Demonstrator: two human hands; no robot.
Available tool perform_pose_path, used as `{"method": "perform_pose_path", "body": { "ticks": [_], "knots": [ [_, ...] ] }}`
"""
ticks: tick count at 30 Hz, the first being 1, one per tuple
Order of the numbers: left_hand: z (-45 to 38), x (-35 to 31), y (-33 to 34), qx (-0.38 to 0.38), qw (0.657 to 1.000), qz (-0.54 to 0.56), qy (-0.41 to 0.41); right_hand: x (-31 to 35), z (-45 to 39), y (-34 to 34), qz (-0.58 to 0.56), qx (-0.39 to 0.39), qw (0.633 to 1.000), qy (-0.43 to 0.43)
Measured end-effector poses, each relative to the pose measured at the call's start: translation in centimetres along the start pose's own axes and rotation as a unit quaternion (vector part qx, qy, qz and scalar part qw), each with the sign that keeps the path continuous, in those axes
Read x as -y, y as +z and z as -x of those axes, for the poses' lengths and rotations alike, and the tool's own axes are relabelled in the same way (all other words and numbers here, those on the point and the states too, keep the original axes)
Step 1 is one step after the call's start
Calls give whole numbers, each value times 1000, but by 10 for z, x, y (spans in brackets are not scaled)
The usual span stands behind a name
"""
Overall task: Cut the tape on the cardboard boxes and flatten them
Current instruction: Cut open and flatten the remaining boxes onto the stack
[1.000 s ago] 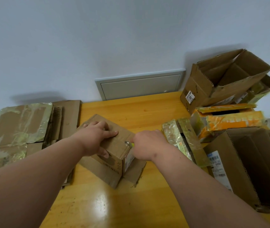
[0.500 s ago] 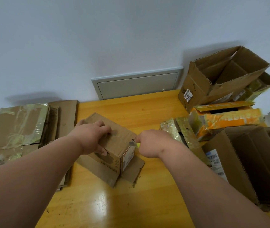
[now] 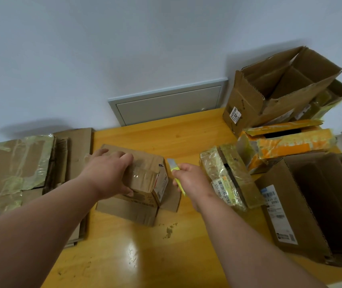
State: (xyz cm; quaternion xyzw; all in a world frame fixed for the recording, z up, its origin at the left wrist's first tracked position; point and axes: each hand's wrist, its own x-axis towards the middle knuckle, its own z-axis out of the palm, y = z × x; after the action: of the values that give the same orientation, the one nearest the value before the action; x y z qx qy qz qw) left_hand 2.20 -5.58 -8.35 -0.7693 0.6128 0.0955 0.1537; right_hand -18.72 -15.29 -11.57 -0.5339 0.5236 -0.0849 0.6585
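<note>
The small cardboard box (image 3: 145,177) sits near the middle of the yellow wooden surface (image 3: 166,134), on top of its own spread bottom flaps. Bare wood lies open behind it up to the wall and its grey panel (image 3: 168,103), and a wide glossy stretch lies open in front, toward the person. To the left, a stack of flattened cardboard (image 3: 20,169) overhangs the surface's left edge. To the right, a tape-wrapped box (image 3: 228,175) stands just beside the right hand, with an orange-taped box (image 3: 286,146), a tall open box (image 3: 280,84) and a large open box (image 3: 315,204) crowding that side.

Compared with half a second ago, the yellow utility knife (image 3: 176,175) has come off the box's top right corner and now stands apart from it, blade pointing up and away. The left hand has stayed on the box.

The left hand (image 3: 107,173) lies over the box top, fingers curled on the far edge and thumb pressing the near face, holding it. The right hand (image 3: 193,181) is closed round the knife handle, wrist bent, forearm reaching in from the lower right.
</note>
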Motion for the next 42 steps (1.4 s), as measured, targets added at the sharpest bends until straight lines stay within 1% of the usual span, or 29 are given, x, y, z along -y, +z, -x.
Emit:
{"method": "perform_pose_path", "body": {
  "ticks": [3,6,12,18,21,24,25,28,30,34,38,42],
  "knots": [
    [0,0,0,15,999,29,-2,-1,1,11,-17,9,1000,-11],
    [-1,-2,0,9,999,52,4,-6,-2,17,-31,-5,999,-17],
    [-5,-1,-2,13,998,64,6,-16,-7,24,-89,3,996,-25],
    [-7,-5,2,6,996,90,-1,-23,-10,24,-104,15,994,-10],
    [-8,-6,3,14,996,83,-8,-22,-14,23,-130,20,991,-3],
    [-10,-5,1,18,997,78,-9,-20,-19,21,-195,35,980,21],
    [-10,-5,1,18,997,78,-10,-19,-21,21,-200,37,979,22],
    [-11,-5,2,9,998,62,-3,-17,-20,22,-120,26,992,6],
    [-11,-5,4,4,999,51,3,-19,-18,24,-93,20,995,-8],
    [-10,-1,10,1,999,34,17,-24,-15,25,-125,21,992,3],
    [-8,2,12,-1,999,34,21,-29,-15,28,-216,46,975,32],
    [-7,2,11,-4,999,11,33,-35,-9,34,-193,44,980,20]
  ]
}}
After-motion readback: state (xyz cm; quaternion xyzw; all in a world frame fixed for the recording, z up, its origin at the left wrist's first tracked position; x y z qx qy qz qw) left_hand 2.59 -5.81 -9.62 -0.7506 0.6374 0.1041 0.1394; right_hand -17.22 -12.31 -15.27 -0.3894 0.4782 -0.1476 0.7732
